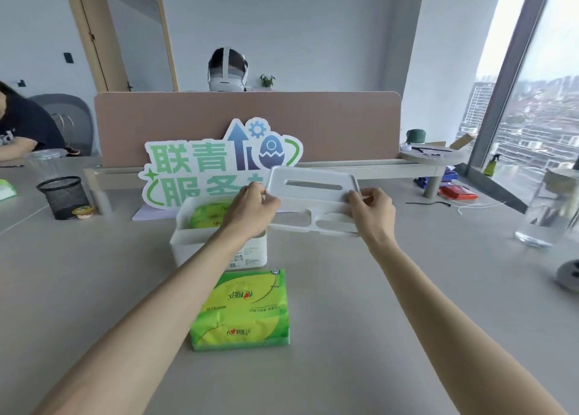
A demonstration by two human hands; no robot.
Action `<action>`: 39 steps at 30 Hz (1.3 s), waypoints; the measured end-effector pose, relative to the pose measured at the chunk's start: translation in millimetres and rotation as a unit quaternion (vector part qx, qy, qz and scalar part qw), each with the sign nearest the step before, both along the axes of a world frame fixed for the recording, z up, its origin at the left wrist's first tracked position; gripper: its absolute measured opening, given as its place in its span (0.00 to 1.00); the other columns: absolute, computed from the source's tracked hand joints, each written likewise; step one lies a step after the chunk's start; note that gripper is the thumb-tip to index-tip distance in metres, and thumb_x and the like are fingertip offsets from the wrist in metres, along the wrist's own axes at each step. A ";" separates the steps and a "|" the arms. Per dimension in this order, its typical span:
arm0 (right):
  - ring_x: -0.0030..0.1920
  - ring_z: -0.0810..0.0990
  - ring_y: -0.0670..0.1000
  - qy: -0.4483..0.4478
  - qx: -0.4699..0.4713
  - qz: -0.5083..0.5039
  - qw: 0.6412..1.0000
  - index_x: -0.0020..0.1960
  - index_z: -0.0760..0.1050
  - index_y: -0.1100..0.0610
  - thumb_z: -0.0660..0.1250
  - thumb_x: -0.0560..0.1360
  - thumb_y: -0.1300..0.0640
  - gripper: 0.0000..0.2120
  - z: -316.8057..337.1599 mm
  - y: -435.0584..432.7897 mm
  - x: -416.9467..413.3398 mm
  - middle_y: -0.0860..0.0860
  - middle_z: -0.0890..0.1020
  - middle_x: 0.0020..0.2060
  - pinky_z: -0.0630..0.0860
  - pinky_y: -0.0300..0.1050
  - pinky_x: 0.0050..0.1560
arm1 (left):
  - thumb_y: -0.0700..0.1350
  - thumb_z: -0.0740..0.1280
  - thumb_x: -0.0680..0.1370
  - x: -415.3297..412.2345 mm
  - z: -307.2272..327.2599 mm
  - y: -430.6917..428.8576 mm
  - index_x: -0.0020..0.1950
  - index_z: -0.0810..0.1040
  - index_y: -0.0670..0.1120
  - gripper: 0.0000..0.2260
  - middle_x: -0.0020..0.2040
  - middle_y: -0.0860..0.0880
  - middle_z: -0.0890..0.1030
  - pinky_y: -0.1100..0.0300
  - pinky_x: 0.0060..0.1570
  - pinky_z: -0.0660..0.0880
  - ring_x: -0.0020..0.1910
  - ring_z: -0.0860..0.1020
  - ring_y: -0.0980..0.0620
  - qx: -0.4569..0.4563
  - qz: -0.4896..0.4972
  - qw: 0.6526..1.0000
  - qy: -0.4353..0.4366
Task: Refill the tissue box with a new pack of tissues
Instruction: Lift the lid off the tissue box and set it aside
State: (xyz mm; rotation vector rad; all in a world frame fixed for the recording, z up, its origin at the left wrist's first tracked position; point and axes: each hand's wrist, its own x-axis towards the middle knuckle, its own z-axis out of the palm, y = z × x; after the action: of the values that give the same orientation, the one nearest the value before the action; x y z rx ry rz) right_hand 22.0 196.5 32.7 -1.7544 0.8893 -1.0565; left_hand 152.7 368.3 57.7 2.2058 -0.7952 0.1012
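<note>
The white tissue box (219,242) stands open on the desk (407,289), a green pack (208,215) lying inside it. Both hands grip the box's white lid (313,195), lifted off and held to the right of the box: left hand (250,209) on its left edge, right hand (372,209) on its right. A full green tissue pack (241,311) lies flat just in front of the box.

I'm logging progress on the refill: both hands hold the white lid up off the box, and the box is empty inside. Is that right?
Not quite. The head view shows the left hand and right hand holding the lid off the box, but a green pack lies inside.
</note>
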 end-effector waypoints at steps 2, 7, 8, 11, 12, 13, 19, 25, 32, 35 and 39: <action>0.49 0.81 0.56 0.023 -0.002 -0.020 1.000 0.53 0.77 0.56 0.61 0.74 0.49 0.15 -8.7 -11.8 -14.9 0.51 0.84 0.45 0.78 0.54 0.53 | 0.52 0.60 0.73 -11.6 0.1 -18.9 0.50 0.73 0.46 0.12 0.50 0.45 0.80 0.52 0.45 0.75 0.46 0.79 0.43 0.045 -0.006 0.999 -0.006; 0.54 0.77 0.60 0.114 -0.027 -0.053 0.992 0.55 0.74 0.59 0.57 0.78 0.51 0.14 -31.7 -30.7 -34.8 0.56 0.77 0.55 0.72 0.51 0.54 | 0.51 0.58 0.75 -35.3 -17.5 -65.0 0.50 0.73 0.43 0.14 0.51 0.41 0.81 0.55 0.43 0.73 0.46 0.82 0.39 0.186 -0.014 0.982 0.001; 0.55 0.77 0.61 0.135 -0.024 -0.057 0.989 0.56 0.74 0.60 0.57 0.78 0.51 0.15 -34.6 -34.0 -36.5 0.57 0.75 0.56 0.71 0.51 0.54 | 0.50 0.58 0.75 -38.2 -22.7 -72.1 0.51 0.74 0.41 0.14 0.52 0.40 0.81 0.55 0.43 0.73 0.49 0.81 0.39 0.201 -0.021 0.979 0.007; 0.54 0.77 0.62 0.195 -0.014 -0.048 0.980 0.57 0.74 0.60 0.55 0.78 0.52 0.16 -44.4 -44.7 -40.5 0.58 0.73 0.58 0.72 0.51 0.55 | 0.43 0.59 0.76 -38.5 -35.4 -86.2 0.56 0.73 0.37 0.13 0.56 0.37 0.79 0.53 0.45 0.73 0.55 0.78 0.37 0.209 -0.030 0.977 0.025; 0.54 0.77 0.62 0.212 -0.011 -0.040 0.976 0.57 0.75 0.61 0.54 0.78 0.54 0.16 -48.4 -48.4 -41.1 0.59 0.73 0.58 0.72 0.50 0.55 | 0.41 0.59 0.76 -37.0 -38.5 -88.9 0.57 0.73 0.36 0.13 0.57 0.37 0.78 0.54 0.44 0.71 0.56 0.77 0.38 0.208 -0.027 0.977 0.030; 0.54 0.76 0.63 0.229 -0.008 -0.031 0.973 0.56 0.75 0.61 0.54 0.77 0.55 0.16 -53.0 -51.0 -41.8 0.60 0.73 0.58 0.72 0.50 0.54 | 0.40 0.59 0.76 -35.6 -41.3 -90.7 0.57 0.73 0.36 0.13 0.58 0.37 0.78 0.55 0.43 0.71 0.56 0.77 0.38 0.210 -0.023 0.977 0.033; 0.53 0.77 0.64 0.297 -0.031 -0.002 0.954 0.52 0.76 0.63 0.53 0.78 0.55 0.16 -69.4 -52.9 -41.9 0.61 0.73 0.57 0.71 0.49 0.49 | 0.36 0.59 0.74 -35.2 -49.8 -95.4 0.60 0.72 0.37 0.15 0.60 0.39 0.76 0.53 0.49 0.74 0.59 0.76 0.39 0.275 -0.027 0.961 0.021; 0.52 0.75 0.62 0.350 -0.085 -0.015 0.933 0.41 0.73 0.58 0.56 0.77 0.51 0.13 -63.3 -53.1 -45.8 0.61 0.78 0.54 0.72 0.49 0.49 | 0.43 0.61 0.73 -37.3 -53.7 -84.2 0.65 0.71 0.44 0.19 0.61 0.42 0.77 0.58 0.42 0.70 0.56 0.77 0.42 0.301 -0.071 0.950 0.049; 0.66 0.68 0.58 0.286 -0.256 0.033 0.923 0.64 0.76 0.53 0.59 0.78 0.51 0.18 -28.5 -5.1 -9.1 0.55 0.75 0.63 0.67 0.53 0.60 | 0.45 0.61 0.77 -31.6 -30.8 -35.7 0.66 0.74 0.47 0.17 0.68 0.47 0.76 0.56 0.61 0.70 0.64 0.74 0.46 0.100 -0.080 0.992 0.008; 0.65 0.69 0.58 0.259 -0.267 0.083 0.925 0.62 0.78 0.53 0.59 0.77 0.52 0.17 -20.5 24.8 23.7 0.55 0.76 0.63 0.67 0.52 0.59 | 0.42 0.60 0.77 -20.3 -17.6 1.1 0.61 0.78 0.44 0.14 0.62 0.47 0.80 0.60 0.54 0.70 0.60 0.77 0.47 0.029 -0.051 0.998 -0.035; 0.66 0.69 0.59 0.231 -0.256 0.132 0.929 0.59 0.80 0.53 0.61 0.76 0.53 0.15 -18.2 58.4 67.6 0.55 0.78 0.61 0.68 0.52 0.61 | 0.45 0.60 0.78 16.4 -17.9 49.6 0.60 0.77 0.47 0.13 0.61 0.51 0.80 0.59 0.52 0.72 0.59 0.76 0.49 0.039 0.007 0.999 -0.030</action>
State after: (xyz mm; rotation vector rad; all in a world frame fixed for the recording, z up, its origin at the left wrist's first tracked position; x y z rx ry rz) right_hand 89.6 254.9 14.5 -2.5535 0.6481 -0.7436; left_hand 169.1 417.8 39.8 2.2918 -0.8312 0.1464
